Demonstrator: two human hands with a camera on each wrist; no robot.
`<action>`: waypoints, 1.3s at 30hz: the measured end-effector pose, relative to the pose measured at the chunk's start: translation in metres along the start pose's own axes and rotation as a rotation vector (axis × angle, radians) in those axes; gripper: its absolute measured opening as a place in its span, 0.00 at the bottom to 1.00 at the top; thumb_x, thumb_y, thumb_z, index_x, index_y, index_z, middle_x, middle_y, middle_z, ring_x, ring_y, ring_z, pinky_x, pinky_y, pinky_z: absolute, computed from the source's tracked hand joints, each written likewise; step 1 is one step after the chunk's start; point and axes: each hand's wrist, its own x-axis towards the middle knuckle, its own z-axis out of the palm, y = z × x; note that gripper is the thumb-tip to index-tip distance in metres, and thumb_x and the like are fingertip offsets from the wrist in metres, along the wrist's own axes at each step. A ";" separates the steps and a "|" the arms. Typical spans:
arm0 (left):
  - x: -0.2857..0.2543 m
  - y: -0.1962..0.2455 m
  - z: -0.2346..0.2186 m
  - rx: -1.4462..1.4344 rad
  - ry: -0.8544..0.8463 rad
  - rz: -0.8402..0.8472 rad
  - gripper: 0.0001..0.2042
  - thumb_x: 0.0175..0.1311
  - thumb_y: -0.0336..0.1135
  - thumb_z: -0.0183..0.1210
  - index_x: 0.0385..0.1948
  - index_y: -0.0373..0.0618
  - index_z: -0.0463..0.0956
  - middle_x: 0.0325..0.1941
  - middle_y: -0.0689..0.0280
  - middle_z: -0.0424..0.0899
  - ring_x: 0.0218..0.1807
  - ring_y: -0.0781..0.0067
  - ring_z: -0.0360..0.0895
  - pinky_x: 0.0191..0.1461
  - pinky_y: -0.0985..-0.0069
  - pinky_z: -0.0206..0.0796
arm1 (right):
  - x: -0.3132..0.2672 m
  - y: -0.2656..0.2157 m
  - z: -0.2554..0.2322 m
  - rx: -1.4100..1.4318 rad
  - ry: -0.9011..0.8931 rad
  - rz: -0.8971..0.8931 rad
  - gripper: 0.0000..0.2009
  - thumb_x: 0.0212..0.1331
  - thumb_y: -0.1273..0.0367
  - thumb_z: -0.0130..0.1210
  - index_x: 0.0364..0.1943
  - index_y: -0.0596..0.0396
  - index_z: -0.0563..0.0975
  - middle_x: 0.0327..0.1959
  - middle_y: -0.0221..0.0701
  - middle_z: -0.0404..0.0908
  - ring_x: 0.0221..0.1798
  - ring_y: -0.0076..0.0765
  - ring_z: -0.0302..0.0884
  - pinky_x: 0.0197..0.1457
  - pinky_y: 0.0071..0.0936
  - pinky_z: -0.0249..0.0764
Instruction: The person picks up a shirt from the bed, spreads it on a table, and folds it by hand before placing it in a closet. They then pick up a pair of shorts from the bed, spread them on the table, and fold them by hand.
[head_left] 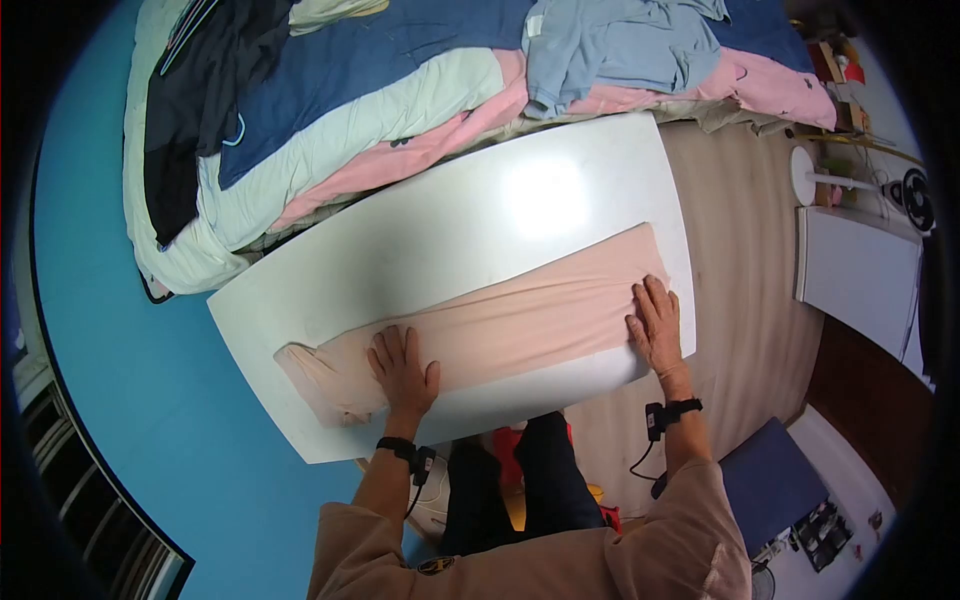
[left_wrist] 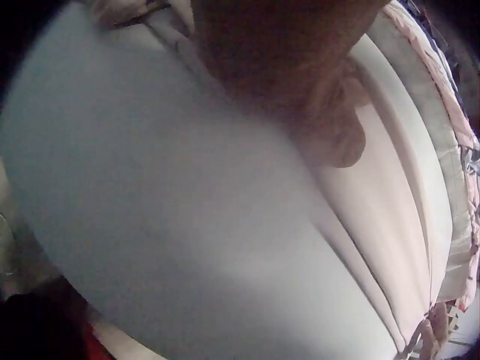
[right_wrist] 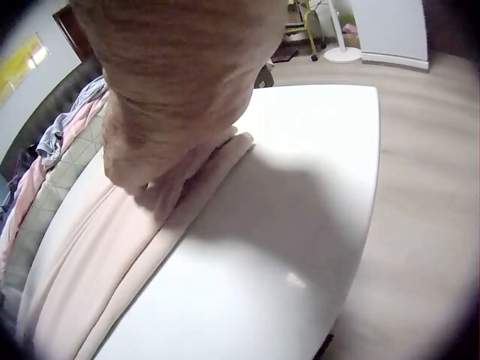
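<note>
A light pink cloth (head_left: pixel 520 320) lies in a long folded strip across the white table (head_left: pixel 420 260), its left end creased and uneven. The left hand (head_left: pixel 404 372) rests on it left of the middle, fingers spread. At the strip's right end the right hand (head_left: pixel 657 326) lies on the cloth with fingers extended. In the left wrist view the left hand (left_wrist: pixel 300 82) is over the cloth (left_wrist: pixel 382 180), its fingertips mostly hidden. The right wrist view shows the right hand (right_wrist: pixel 172 97) at the end of the cloth (right_wrist: pixel 112 255), fingers largely out of sight.
Beyond the table a bed holds a blue garment (head_left: pixel 620 50), dark clothing (head_left: pixel 195 120) and pink bedding (head_left: pixel 420 145). To the right stand a white cabinet (head_left: pixel 858 262) and a fan (head_left: pixel 915 198). A dark blue seat (head_left: pixel 765 490) is at the lower right.
</note>
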 end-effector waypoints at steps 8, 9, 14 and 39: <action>-0.003 0.000 -0.002 0.027 -0.094 -0.036 0.35 0.61 0.49 0.53 0.68 0.40 0.57 0.73 0.43 0.51 0.74 0.29 0.41 0.72 0.34 0.30 | 0.017 -0.019 -0.004 0.125 0.257 0.398 0.36 0.52 0.67 0.63 0.68 0.55 0.61 0.67 0.50 0.61 0.66 0.54 0.62 0.67 0.44 0.61; -0.002 0.000 -0.004 0.036 -0.084 -0.016 0.35 0.61 0.49 0.54 0.68 0.40 0.57 0.74 0.43 0.50 0.74 0.29 0.40 0.72 0.34 0.30 | 0.023 -0.026 -0.012 0.213 0.207 0.496 0.36 0.51 0.70 0.62 0.67 0.56 0.62 0.61 0.50 0.67 0.60 0.54 0.68 0.62 0.43 0.66; 0.009 0.018 -0.022 0.046 -0.063 -0.011 0.35 0.59 0.44 0.57 0.68 0.39 0.56 0.74 0.43 0.49 0.74 0.30 0.41 0.72 0.34 0.30 | 0.027 -0.023 -0.001 0.609 0.145 0.807 0.28 0.45 0.76 0.59 0.57 0.61 0.71 0.31 0.38 0.83 0.32 0.40 0.81 0.37 0.33 0.78; -0.076 -0.170 -0.137 -1.686 -0.052 -0.825 0.07 0.59 0.33 0.62 0.32 0.44 0.74 0.28 0.69 0.77 0.27 0.81 0.73 0.28 0.82 0.67 | -0.010 -0.518 0.095 1.049 -0.410 -0.039 0.40 0.49 0.75 0.64 0.70 0.51 0.58 0.45 0.40 0.78 0.38 0.35 0.76 0.42 0.28 0.75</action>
